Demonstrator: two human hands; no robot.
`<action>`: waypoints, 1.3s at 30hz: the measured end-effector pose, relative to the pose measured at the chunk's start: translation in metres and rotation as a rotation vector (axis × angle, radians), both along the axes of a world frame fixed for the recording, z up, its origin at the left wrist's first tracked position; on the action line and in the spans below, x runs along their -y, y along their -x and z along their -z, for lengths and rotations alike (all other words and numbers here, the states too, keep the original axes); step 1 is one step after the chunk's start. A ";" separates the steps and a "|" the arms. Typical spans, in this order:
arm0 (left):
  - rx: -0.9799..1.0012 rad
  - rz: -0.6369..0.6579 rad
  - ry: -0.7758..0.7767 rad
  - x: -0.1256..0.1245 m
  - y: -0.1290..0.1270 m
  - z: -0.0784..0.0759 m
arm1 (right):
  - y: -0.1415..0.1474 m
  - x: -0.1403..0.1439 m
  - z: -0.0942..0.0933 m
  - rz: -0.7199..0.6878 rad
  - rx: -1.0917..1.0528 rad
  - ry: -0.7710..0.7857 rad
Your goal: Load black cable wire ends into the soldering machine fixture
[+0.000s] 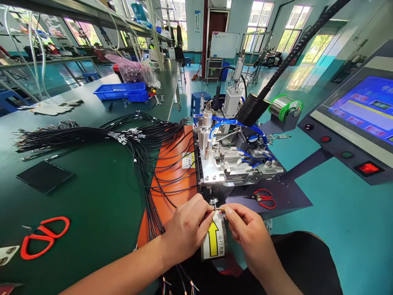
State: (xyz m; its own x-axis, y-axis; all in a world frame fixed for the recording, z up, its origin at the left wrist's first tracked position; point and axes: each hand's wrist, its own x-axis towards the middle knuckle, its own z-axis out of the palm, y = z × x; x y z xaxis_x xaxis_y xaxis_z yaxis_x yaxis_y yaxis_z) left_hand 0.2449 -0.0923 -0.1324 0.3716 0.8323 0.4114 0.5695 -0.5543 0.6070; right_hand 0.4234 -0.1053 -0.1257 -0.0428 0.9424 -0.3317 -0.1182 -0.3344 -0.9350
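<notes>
Head view: thin wire end [220, 209] (light, limp, likely fragile) is pinched between left hand [187, 229] and right hand [245, 231]; best gripped near its tip.

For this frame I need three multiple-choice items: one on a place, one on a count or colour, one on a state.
1. Where do the small red snips lie?
A. On the dark base right of the hands, before the machine
B. In the blue tray
C. On the touchscreen

2. How many red-handled cutting tools show?
A. One
B. Two
C. Four

3. How are the hands placed?
A. Flat and apart
B. Both pinching one small part between them
C. One lifted to the screen

Key: 1 A, the small red snips lie on the dark base below the machine. 2 B, those plus the red scissors on the green bench. 3 B, the left hand and right hand fingertips meet on a small part.
</notes>
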 end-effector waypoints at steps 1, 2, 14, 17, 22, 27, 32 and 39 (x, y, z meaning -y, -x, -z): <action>-0.002 -0.001 -0.002 0.000 0.000 0.000 | -0.001 0.000 0.001 0.001 -0.001 -0.003; -0.003 -0.002 -0.007 0.000 0.000 0.000 | -0.001 0.000 0.002 0.004 -0.002 -0.007; -0.017 -0.008 -0.005 -0.002 -0.001 0.000 | -0.002 -0.001 0.005 0.009 0.019 -0.053; -0.008 -0.012 0.004 -0.002 -0.001 0.000 | -0.002 -0.002 0.005 0.008 0.037 -0.061; -0.004 -0.013 0.026 -0.001 0.000 0.000 | -0.001 -0.003 0.006 0.008 0.055 -0.061; 0.001 -0.025 0.034 -0.001 -0.001 0.000 | 0.000 -0.002 0.005 0.010 0.067 -0.066; -0.008 -0.041 0.035 -0.001 -0.001 0.002 | 0.000 -0.002 0.005 0.013 0.093 -0.072; -0.034 -0.023 0.005 -0.001 -0.001 0.006 | 0.006 0.001 0.009 0.014 0.430 -0.330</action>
State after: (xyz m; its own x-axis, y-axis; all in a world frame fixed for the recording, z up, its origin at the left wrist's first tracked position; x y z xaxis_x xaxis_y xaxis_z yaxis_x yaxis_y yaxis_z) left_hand 0.2459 -0.0912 -0.1382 0.3659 0.8427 0.3949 0.6023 -0.5379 0.5898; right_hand 0.4174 -0.1065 -0.1347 0.0453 0.9990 -0.0029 0.2962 -0.0162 -0.9550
